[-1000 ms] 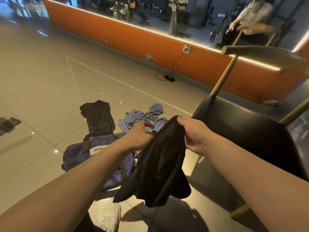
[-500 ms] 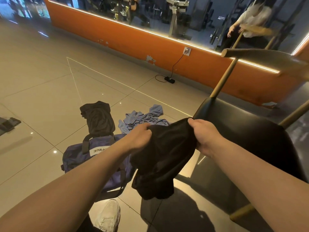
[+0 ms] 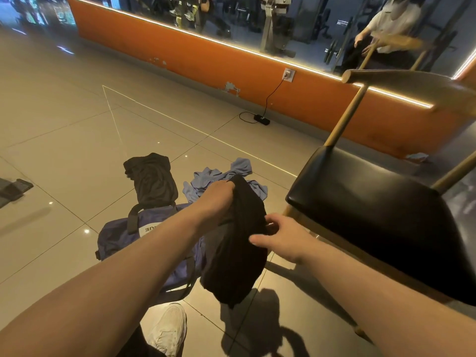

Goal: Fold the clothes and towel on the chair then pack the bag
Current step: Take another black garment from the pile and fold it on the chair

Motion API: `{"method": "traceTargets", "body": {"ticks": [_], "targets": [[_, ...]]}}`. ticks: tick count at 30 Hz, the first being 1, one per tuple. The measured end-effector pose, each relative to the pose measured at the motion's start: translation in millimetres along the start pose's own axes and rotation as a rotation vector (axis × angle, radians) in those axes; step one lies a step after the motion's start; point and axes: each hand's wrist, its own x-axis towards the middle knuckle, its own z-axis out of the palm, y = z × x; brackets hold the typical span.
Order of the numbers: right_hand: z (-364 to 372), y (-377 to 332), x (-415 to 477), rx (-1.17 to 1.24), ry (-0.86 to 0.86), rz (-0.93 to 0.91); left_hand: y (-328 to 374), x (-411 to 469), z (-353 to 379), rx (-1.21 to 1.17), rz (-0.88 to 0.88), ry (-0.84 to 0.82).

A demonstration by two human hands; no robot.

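Note:
A black garment hangs in front of me, bunched and doubled over. My left hand grips its top edge. My right hand is lower, at the garment's right side, with its fingers loosely extended and touching the cloth. Below, on the floor, lies a blue duffel bag with a white label. A second black garment lies folded just beyond the bag. A crumpled light blue towel is beside it, partly hidden by my left hand. The chair with a black seat stands to the right.
A black power adapter with its cable lies by the orange wall and plugs into a socket. A dark flat object is at the far left on the tiles. My white shoe is at the bottom.
My right hand has let go of the garment's top edge and dropped to its side. The garment now hangs from my left hand alone.

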Motion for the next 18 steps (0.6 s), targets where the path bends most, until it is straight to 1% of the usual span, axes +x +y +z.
{"method": "traceTargets", "body": {"ticks": [2, 4, 6, 8, 10, 14, 16, 18], "targets": [[3.9, -2.5, 1.0, 0.042, 0.073, -0.008, 1.9, -0.6, -1.8, 0.0, -0.01, -0.02], [-0.1, -5.6, 0.8, 0.043, 0.096, -0.004, 3.2, -0.8, -6.0, 0.045, 0.023, 0.009], [-7.9, -8.6, -2.0, 0.035, 0.083, -0.007, 1.8, 1.5, -12.7, 0.202, 0.122, 0.087], [-15.1, -10.5, -2.6, 0.093, 0.119, -0.007, -1.8, 3.2, -21.4, 0.366, 0.18, 0.184], [-22.3, -13.5, -2.1, 0.274, 0.158, 0.017, -8.8, 7.5, -29.0, 0.412, 0.195, 0.199], [-31.6, -22.3, 4.1, 0.781, 0.168, 0.106, -12.7, 9.3, -31.3, 0.467, 0.214, 0.136], [-33.4, -27.7, 3.5, 0.909, 0.149, 0.133, -13.1, 6.5, -28.6, 0.532, 0.224, 0.113], [-33.5, -29.7, 3.5, 0.96, 0.13, 0.147, -17.5, 8.3, -28.4, 0.542, 0.222, 0.092]]}}
